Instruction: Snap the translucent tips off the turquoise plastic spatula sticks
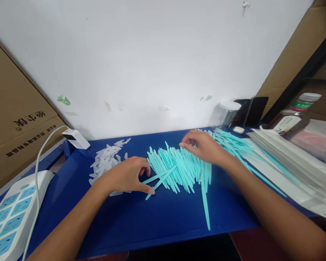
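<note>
A heap of thin turquoise plastic sticks (pixel 179 166) lies across the middle of the blue table (pixel 157 214). My left hand (pixel 127 175) rests on the table at the heap's left edge, fingers curled with thumb and forefinger pinched near one loose stick (pixel 159 179). My right hand (pixel 203 146) hovers over the heap's far side, its fingertips touching the sticks' tops. A pile of small translucent white caps (pixel 105 159) lies just behind my left hand. More turquoise sticks (pixel 233 143) spread to the right.
A white power strip (pixel 13 210) with cable lies at the left edge, a white adapter (pixel 76 138) beyond it. Stacked clear bags (pixel 290 159) fill the right side. A clear jar (pixel 225 114), phones (pixel 256 108), a bottle (pixel 296 112) and cardboard boxes (pixel 19 119) stand around.
</note>
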A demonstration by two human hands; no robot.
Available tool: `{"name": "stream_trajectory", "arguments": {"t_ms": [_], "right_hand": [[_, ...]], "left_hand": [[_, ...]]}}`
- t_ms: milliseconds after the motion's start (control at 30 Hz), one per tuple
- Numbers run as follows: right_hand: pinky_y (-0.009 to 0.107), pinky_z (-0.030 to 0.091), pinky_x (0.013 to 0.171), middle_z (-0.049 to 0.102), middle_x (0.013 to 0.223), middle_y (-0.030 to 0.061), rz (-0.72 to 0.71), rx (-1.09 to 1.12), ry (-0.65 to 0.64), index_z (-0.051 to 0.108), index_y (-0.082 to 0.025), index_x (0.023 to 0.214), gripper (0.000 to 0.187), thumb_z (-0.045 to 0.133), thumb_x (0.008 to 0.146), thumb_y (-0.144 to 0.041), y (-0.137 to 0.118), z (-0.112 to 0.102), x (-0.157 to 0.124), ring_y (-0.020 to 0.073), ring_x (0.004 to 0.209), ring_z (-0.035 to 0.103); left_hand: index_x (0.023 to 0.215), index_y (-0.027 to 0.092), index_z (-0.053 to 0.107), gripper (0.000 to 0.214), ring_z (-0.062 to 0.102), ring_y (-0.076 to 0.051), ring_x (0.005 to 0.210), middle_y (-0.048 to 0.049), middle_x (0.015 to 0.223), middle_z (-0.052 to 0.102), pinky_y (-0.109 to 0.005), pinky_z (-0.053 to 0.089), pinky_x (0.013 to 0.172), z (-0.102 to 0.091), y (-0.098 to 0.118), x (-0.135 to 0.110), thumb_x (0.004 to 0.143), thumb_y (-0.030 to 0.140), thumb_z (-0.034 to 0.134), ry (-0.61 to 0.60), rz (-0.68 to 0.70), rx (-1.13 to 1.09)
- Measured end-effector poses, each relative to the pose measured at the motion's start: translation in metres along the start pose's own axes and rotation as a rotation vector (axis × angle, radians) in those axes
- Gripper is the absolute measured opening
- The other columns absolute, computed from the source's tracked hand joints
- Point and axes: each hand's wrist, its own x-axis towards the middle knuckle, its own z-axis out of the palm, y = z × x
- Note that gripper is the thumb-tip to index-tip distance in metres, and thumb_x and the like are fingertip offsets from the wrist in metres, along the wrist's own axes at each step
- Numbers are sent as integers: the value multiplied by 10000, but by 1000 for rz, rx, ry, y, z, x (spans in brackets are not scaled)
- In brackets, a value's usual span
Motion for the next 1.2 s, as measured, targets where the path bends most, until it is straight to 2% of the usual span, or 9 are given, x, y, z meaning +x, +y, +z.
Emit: {"name": "stream_trajectory", "arguments": {"t_ms": [167, 300, 400, 567, 700, 867, 1067, 1133, 1200], "right_hand": [[306, 442, 672, 667, 884, 51, -121, 76, -118, 714, -186, 923, 194, 612, 1038, -304, -40, 35, -7, 185, 801, 606], [336, 474, 720, 660, 938, 66, -163, 129, -183, 739, -192, 1036, 186, 662, 1018, -360, -49, 40, -12, 218, 890, 613], [408, 508, 835, 647, 1052, 98, -249, 129, -242, 735, -210, 1200, 329, 729, 967, -442, -54, 43, -16, 276, 1031, 599], [449, 499, 904, 621, 1067, 95, -281, 102, -293, 734, -196, 1007, 178, 755, 954, -365, -60, 52, -19, 271, 1006, 592], [426, 496, 858, 622, 1013, 89, -250, 113, -334, 683, -178, 984, 202, 722, 978, -376, -60, 53, -19, 266, 961, 588], [409, 480, 856, 620, 968, 67, -182, 179, -369, 639, -192, 970, 225, 622, 1040, -405, -60, 47, -17, 248, 924, 594], [338, 435, 716, 638, 892, 47, -20, 227, -273, 568, -216, 911, 285, 546, 1065, -455, -50, 34, -12, 214, 809, 569], [311, 404, 642, 648, 817, 16, 57, 310, -250, 532, -230, 924, 281, 510, 1074, -466, -42, 30, -10, 187, 699, 553], [296, 399, 615, 659, 773, -7, 100, 402, -223, 505, -241, 941, 266, 487, 1079, -467, -33, 27, -8, 173, 651, 564]], "left_hand": [[845, 203, 718, 354, 635, -195, 756, -53, 880, 706, -311, 454, 633, 6, 4, 4, 904, 550, 679, -87, 37, -95], [870, 196, 717, 274, 649, -182, 712, -41, 827, 718, -298, 489, 623, 7, 3, 6, 909, 462, 663, -116, 39, -186], [885, 197, 720, 225, 654, -182, 703, -36, 815, 719, -294, 499, 622, 9, 2, 8, 890, 416, 669, -96, 60, -227], [856, 200, 709, 246, 604, -175, 660, -26, 753, 678, -293, 446, 587, 11, -1, 10, 904, 436, 656, -75, 98, -232], [785, 194, 685, 364, 515, -156, 598, -12, 679, 615, -294, 374, 558, 5, -4, 11, 936, 520, 627, -95, 127, -271], [852, 187, 715, 484, 687, -219, 811, -61, 846, 729, -306, 521, 715, -4, -12, 10, 945, 649, 605, -145, 75, -482], [1146, 178, 691, 718, 699, -204, 790, -99, 935, 755, -322, 550, 720, -14, -30, 10, 1020, 757, 285, 109, -7, -604], [1118, 166, 693, 761, 695, -204, 757, -104, 913, 747, -326, 549, 697, -16, -37, 11, 1023, 759, 226, 207, -31, -629], [973, 163, 704, 717, 674, -197, 705, -87, 834, 724, -314, 524, 652, -18, -46, 11, 1002, 768, 320, 317, -82, -508]]}}
